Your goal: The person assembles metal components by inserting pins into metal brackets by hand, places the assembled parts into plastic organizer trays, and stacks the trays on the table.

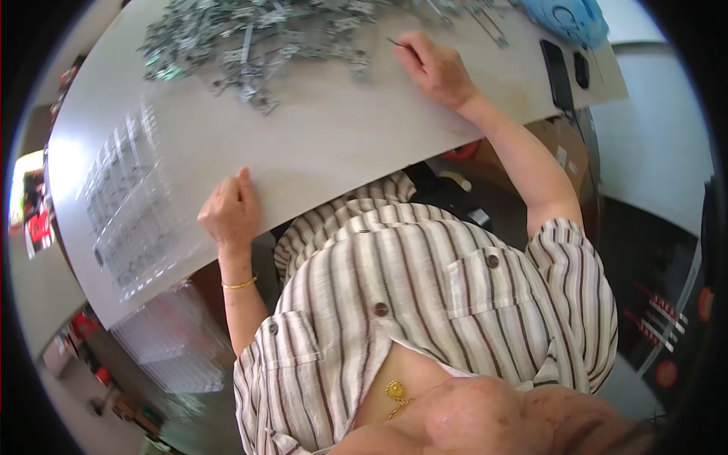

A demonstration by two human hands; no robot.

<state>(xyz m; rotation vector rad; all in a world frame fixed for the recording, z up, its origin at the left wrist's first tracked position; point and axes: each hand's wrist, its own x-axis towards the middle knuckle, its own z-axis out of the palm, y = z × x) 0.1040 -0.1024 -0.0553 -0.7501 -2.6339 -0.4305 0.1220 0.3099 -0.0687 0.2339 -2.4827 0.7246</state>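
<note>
My left hand (230, 211) is closed in a fist at the table's near edge, right of a clear plastic tray (129, 201) with rows of small metal parts; whatever it may hold is hidden. Farther up the table, my right hand (440, 74) pinches a thin dark piece (395, 42) that sticks out past the fingertips. Left of that hand lies a large heap of small silvery metal parts (250, 45). A few long metal pieces (485, 24) rest beyond the right hand.
A blue plastic bag (561, 19), a black phone (557, 76) and a small black object (582, 70) lie at the table's right. Clear plastic trays (171, 337) sit below the left edge. A cardboard box (557, 155) stands under the right side.
</note>
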